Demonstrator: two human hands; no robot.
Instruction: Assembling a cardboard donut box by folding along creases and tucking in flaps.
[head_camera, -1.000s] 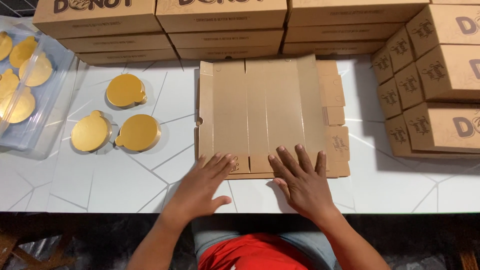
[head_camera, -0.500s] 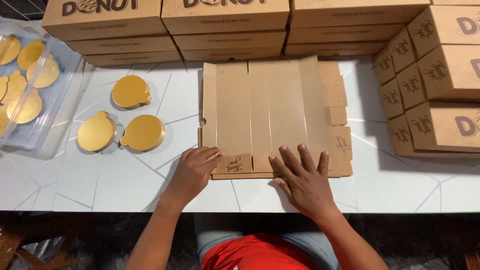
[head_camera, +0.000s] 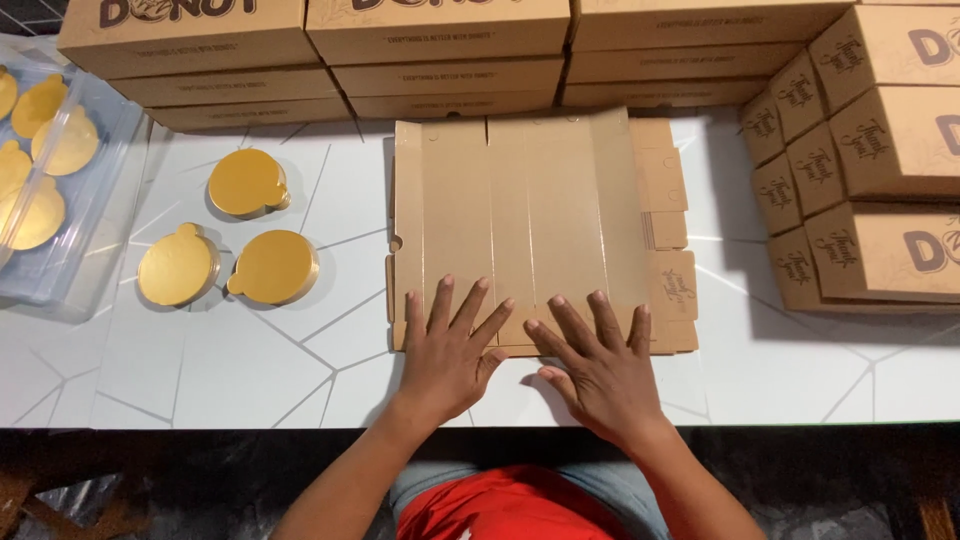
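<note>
head view shows both hands pressed flat, fingers spread, on the near edge of a flat unfolded cardboard box blank lying on the white counter. the left hand rests over the blank's near left part, the right hand just beside it toward the middle, thumbs close but not touching; neither hand grips anything, both lie open on the card. the blank sits between three gold round boards to the left and a stack of folded brown boxes to the right, with more folded boxes lined along the far edge. a clear plastic bag of gold boards lies at far left. judging from this, the risk is the blank skidding on the smooth counter if the palms push unevenly, nudging the far boxes, or a crease bending off its scored line because pressure falls beside it; the side flaps at right could buckle
</note>
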